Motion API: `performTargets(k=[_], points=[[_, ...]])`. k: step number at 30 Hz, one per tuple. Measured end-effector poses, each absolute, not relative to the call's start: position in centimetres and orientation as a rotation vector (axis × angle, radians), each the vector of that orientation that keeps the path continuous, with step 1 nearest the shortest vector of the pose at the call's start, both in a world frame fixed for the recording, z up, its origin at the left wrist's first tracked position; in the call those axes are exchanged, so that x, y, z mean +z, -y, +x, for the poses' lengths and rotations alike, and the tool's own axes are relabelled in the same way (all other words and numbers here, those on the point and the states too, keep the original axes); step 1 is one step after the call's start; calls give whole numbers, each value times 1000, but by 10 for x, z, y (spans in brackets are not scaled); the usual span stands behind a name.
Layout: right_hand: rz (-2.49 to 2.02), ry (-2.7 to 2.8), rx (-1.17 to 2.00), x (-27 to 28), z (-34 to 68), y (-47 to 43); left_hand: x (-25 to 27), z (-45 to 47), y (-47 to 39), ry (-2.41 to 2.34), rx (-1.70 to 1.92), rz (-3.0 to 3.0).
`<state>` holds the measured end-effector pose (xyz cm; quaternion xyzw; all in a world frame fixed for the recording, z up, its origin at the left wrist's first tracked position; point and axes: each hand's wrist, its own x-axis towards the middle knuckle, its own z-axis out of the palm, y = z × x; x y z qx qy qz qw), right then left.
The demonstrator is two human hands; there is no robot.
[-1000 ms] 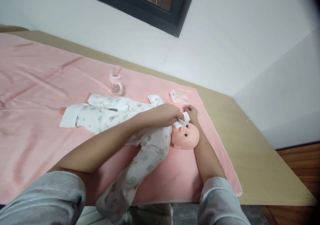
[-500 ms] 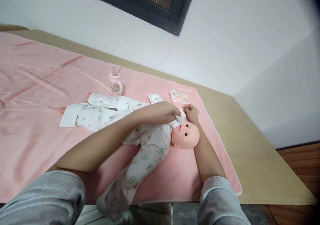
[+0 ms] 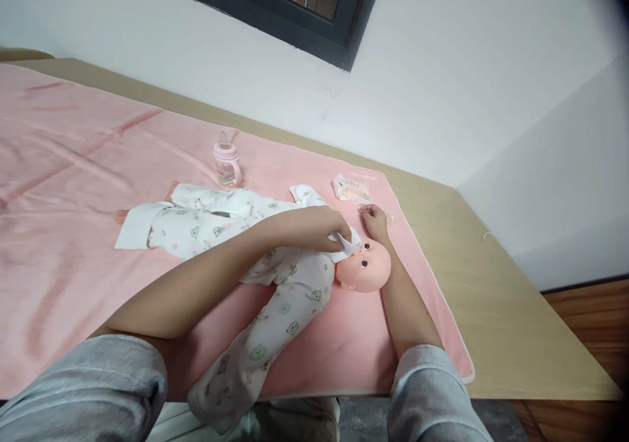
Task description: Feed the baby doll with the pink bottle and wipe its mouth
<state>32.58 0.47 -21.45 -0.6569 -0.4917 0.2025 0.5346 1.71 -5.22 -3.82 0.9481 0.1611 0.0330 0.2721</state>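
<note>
A bald baby doll [image 3: 371, 273] lies on its back on a pink blanket, head to the right, in a white printed outfit [image 3: 282, 308]. One sleeve hangs over the table's front edge. My left hand [image 3: 330, 228] reaches across the doll's chest, its fingers closed on a white cloth [image 3: 345, 249] that covers the mouth and chin. Beyond the head, my right hand [image 3: 375, 222] rests on the blanket, fingers loosely stretched and holding nothing I can see. That forearm runs alongside the crown of the doll's head.
A pink-capped baby bottle [image 3: 227, 167] stands behind the doll's legs. Near my right hand lies a crumpled clear plastic packet [image 3: 351, 189]. The pink blanket [image 3: 63, 285] covers much of the tan table [image 3: 491, 304], which meets a white wall at the back.
My left hand has shifted slightly down and brought the white cloth from beside the mouth onto the mouth and chin. My right hand stays nearly where it was.
</note>
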Motion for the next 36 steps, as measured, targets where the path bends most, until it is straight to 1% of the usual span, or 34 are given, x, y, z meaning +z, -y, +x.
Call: performTargets(k=[5, 11, 16, 21, 27, 36], points=[[-1569, 1183, 473, -215, 325, -4, -51, 25, 48, -419, 244, 2622], [-1589, 1204, 463, -215, 326, -4, -56, 27, 46, -403, 312, 2642], [-1601, 1210, 460, -212, 324, -3, -55, 29, 47, -249, 413, 2722], [-1576, 1198, 468, -214, 325, -4, -48, 25, 47, -284, 386, 2743], [-1581, 1204, 476, -218, 329, -7, -40, 19, 49, -366, 262, 2588], [-1583, 1218, 462, -216, 327, -5, -49, 25, 50, -446, 205, 2536]])
